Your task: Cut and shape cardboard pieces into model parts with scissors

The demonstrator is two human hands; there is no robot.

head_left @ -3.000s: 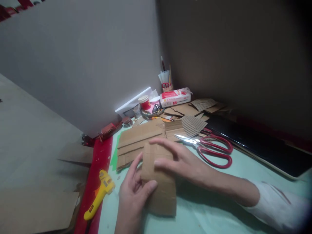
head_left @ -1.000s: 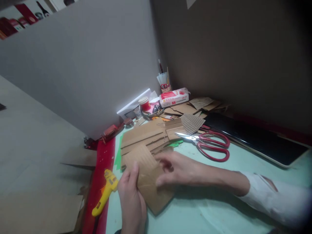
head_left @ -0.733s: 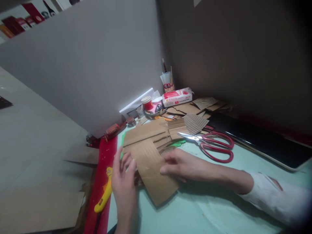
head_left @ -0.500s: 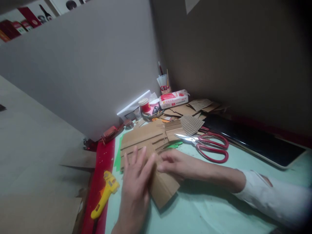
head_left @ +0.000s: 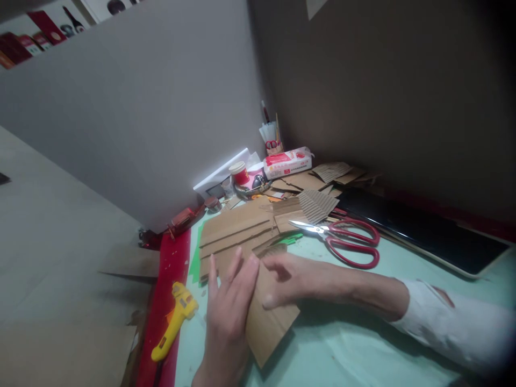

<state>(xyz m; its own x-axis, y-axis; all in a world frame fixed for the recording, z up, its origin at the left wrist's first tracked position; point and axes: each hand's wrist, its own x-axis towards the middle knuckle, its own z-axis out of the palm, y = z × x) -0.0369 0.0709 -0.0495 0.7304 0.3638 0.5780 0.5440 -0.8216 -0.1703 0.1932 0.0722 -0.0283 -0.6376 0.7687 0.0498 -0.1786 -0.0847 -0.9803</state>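
A folded-looking piece of brown cardboard is tilted between my two hands, its lower corner toward me. My left hand rests along its left side with fingers stretched out and slightly apart; its thumb is hidden. On the other side, my right hand grips the cardboard piece, thumb on the near face and fingers curled round the far edge. Just beyond the fingertips lies a stack of cut cardboard sheets over green paper. Scissors with red handles lie partly opened past my right hand.
A yellow hot glue gun lies at the table's red left edge. At right is a flat black-screened device. Cardboard scraps, a tissue pack, a red cup and a pen holder crowd the back corner.
The cardboard piece has shifted slightly toward me and tilted. My left fingers have slid down off the stacked sheets, and my right thumb sits lower on the piece.
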